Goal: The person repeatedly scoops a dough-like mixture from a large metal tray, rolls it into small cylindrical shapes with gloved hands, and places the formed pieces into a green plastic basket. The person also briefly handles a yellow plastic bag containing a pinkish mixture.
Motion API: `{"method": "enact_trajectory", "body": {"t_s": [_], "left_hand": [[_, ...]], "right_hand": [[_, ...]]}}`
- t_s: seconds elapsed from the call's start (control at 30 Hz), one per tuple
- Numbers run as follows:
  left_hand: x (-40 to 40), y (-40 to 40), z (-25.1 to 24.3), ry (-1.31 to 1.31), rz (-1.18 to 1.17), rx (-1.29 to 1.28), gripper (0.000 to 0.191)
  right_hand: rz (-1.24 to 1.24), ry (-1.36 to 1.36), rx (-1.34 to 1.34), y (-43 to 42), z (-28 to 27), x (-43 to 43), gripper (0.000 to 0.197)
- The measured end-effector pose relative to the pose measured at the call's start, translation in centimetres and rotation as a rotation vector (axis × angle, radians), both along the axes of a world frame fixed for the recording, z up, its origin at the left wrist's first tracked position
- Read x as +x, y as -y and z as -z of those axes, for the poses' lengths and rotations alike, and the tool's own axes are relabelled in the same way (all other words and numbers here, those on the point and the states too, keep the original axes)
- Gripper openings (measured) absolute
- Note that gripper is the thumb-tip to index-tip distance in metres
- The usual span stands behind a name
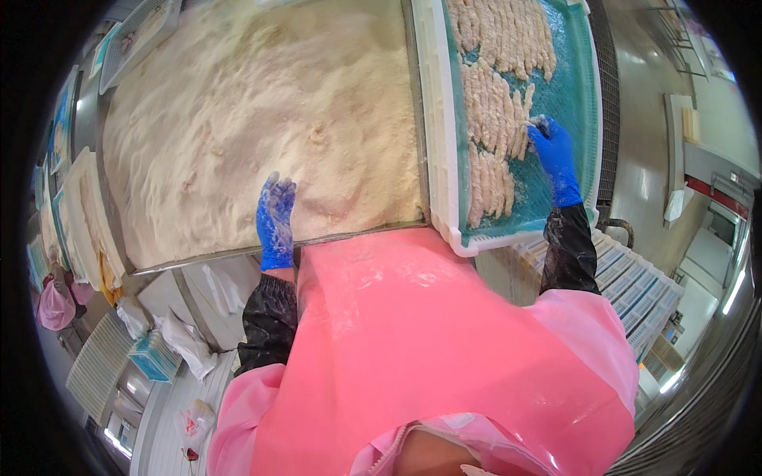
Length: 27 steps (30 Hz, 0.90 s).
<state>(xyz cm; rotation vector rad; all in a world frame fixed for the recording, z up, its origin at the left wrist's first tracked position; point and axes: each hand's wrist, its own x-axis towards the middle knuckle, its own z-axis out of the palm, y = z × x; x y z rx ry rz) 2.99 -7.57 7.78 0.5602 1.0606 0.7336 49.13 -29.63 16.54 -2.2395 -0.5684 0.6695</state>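
Note:
My right hand [553, 156], in a blue glove, is over a white plastic tray [461, 241] with a teal mesh liner [550, 98]. Its thumb and fingers pinch around the end of a flour-coated meat strip [522, 140] at the right edge of the middle row. Several more coated strips [503, 33] lie side by side in three rows down the tray's left part. My left hand [277, 220], its blue glove dusted with flour, hovers at the near edge of a large metal trough of pale flour [256, 107]. Its fingers are slightly curled, and nothing is in them.
Small lumps [315, 134] show in the flour. A perforated basket [140, 38] sits at the trough's far left corner. Stacked trays [631, 291] stand low on the right. White bags [184, 345] and a person in pink [56, 303] are at the left.

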Motion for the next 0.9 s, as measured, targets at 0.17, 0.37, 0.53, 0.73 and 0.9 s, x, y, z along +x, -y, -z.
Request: {"method": "enact_trajectory", "body": {"t_s": [0.17, 0.37, 0.53, 0.73, 0.9], "left_hand": [[-0.4, 0.0, 0.7, 0.021, 0.014, -0.014, 0.041], [-0.3, 0.2, 0.4, 0.023, 0.018, 0.030, 0.040], [-2.6, 0.6, 1.7, -0.185, 0.043, 0.257, 0.038], [-5.3, -2.6, 4.1, -0.248, 0.054, 0.448, 0.040], [-7.2, -10.7, 2.5, -0.841, 0.088, 1.004, 0.038]], "right_hand": [[0.083, -0.027, 0.232, -2.1, 1.9, 4.3, 0.023], [0.028, -0.031, 0.193, -2.7, 1.5, 3.3, 0.025], [-0.116, 0.433, 0.107, -1.5, 0.1, -0.7, 0.023], [-0.491, 0.283, 0.360, -15.9, -3.5, -14.1, 0.021], [-0.866, 0.503, -0.092, -25.4, 7.1, -22.3, 0.035]]}}
